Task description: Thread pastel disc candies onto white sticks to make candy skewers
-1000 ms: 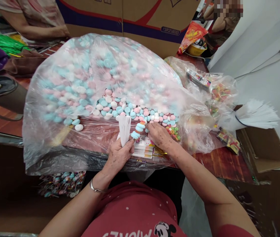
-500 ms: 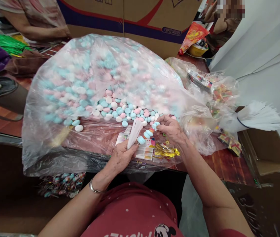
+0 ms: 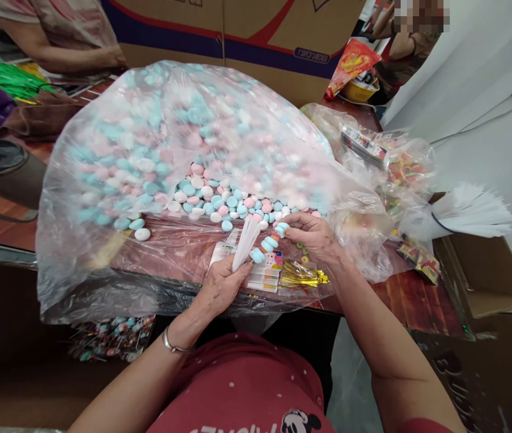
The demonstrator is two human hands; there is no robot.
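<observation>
My left hand (image 3: 220,284) is closed round a bunch of white sticks (image 3: 245,242) that fan upward. One stick carries a row of blue, pink and white candy discs (image 3: 267,245), slanting up to the right. My right hand (image 3: 313,236) pinches the top end of that candy row with thumb and fingers. Both hands hover over a stack of small printed packets (image 3: 262,273) and a bundle of gold twist ties (image 3: 303,275). Just beyond lies the open mouth of a large clear plastic bag (image 3: 103,240) full of pastel candy discs (image 3: 220,195).
Smaller clear bags of coloured sweets (image 3: 402,171) and a fan of white sticks (image 3: 472,210) lie at the right. A big cardboard box (image 3: 256,42) stands behind. Other people work at far left (image 3: 53,36) and far right (image 3: 411,36). An open carton (image 3: 485,276) sits right; finished candy sticks (image 3: 112,337) lie below left.
One second ago my right hand was lower beside the sticks and the bunch stood upright. Since then the right hand has risen to the candy row's top end and the sticks lean right.
</observation>
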